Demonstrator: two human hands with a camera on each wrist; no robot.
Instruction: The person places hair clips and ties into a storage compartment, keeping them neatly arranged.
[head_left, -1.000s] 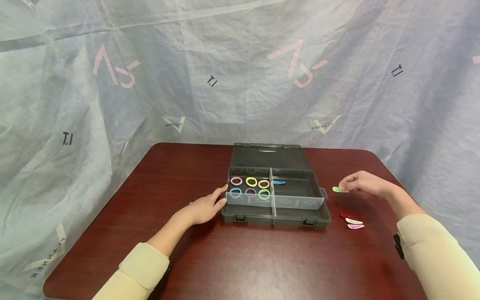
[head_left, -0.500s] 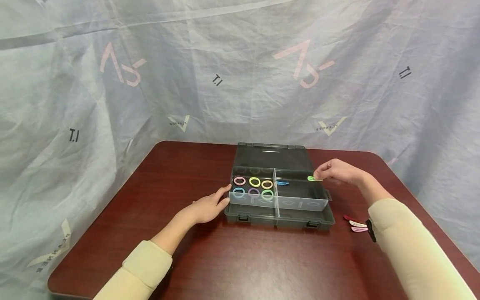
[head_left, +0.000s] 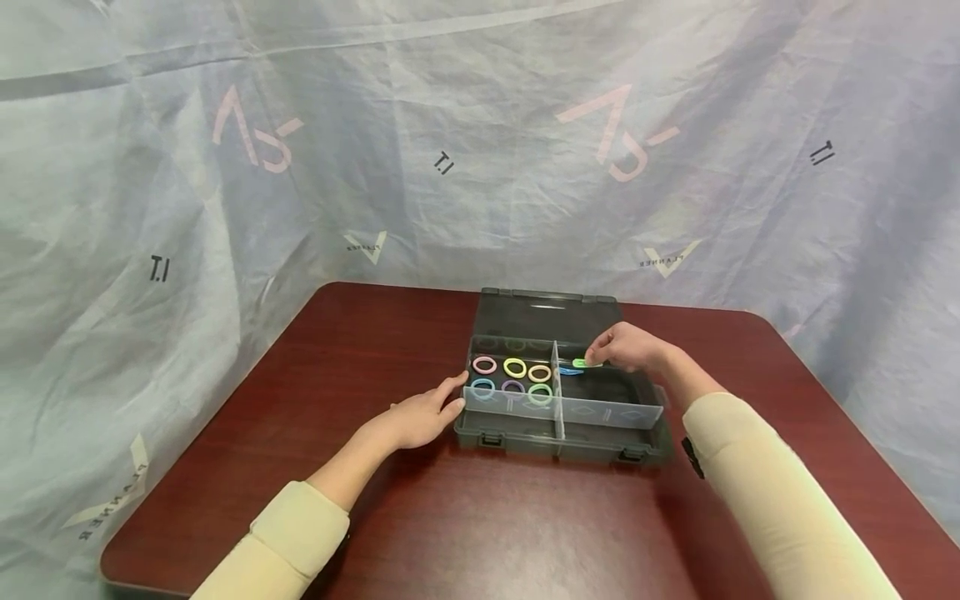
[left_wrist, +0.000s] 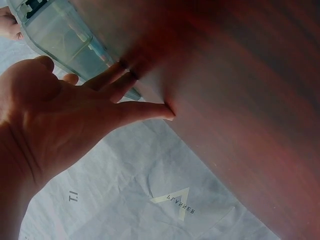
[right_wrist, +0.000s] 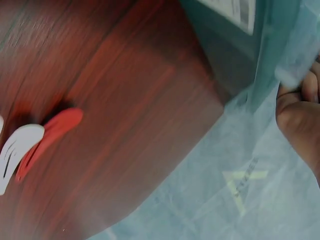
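Note:
My right hand [head_left: 628, 345] pinches a green hair clip [head_left: 581, 363] over the back right compartment of the dark see-through organizer box [head_left: 517, 444]. Just below that clip, a blue hair clip [head_left: 572, 372] lies by the divider. My left hand [head_left: 420, 417] has its fingers loosely extended, fingertips at the left side of the box. In the left wrist view the fingers of that hand [left_wrist: 65, 107] are spread, some reaching down to the table. Several pastel hair ties [head_left: 514, 367] lie in two rows in the back left compartment.
The lid [head_left: 547, 317] lies folded back behind the box. A red hair clip [right_wrist: 52, 137] and a white hair clip [right_wrist: 21, 147] lie on the dark red table [right_wrist: 125, 125], hidden by my sleeve in the head view. A printed grey cloth [head_left: 480, 167] hangs behind and beside the table.
My right hand has carried the green hair clip leftward from right of the box to over the back right compartment, near the blue clip. The left hand has stayed at the box's side.

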